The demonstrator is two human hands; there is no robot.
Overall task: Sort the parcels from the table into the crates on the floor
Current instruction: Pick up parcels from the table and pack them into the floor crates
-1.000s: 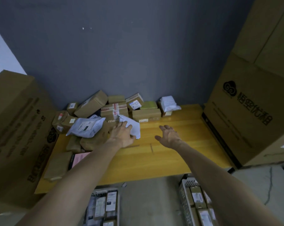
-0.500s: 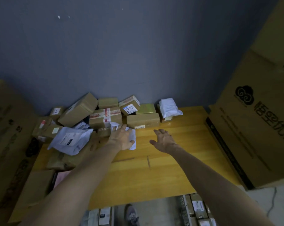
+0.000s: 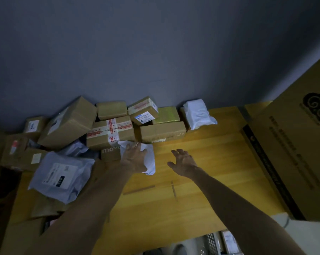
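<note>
A head-worn view looked down on a yellow wooden counter set against a grey wall. The left hand lay on a white soft parcel near the middle of the counter, fingers curled over its crumpled top and holding it. The right hand hovered just beside it, empty, fingers spread wide.

Over the last second the left hand had kept its hold and the right hand had drawn slightly closer. The view had tipped up, so the crates nearly dropped from sight. This looked like the start of a pick: the parcel was gripped but not yet off the counter.

Counted:
- About eleven cardboard boxes were heaped along the far edge and into the far left corner. Some were half hidden, so the count is loose.
- There were four soft bags:
  - the one held;
  - a second white bag at the far edge;
  - a large grey bag with a label near the left edge;
  - a smaller grey bag buried behind it.
- One brown padded envelope lay beneath the large grey bag.
- A sliver of one crate showed past the near edge.
- One big printed carton stood at the right edge.
</note>
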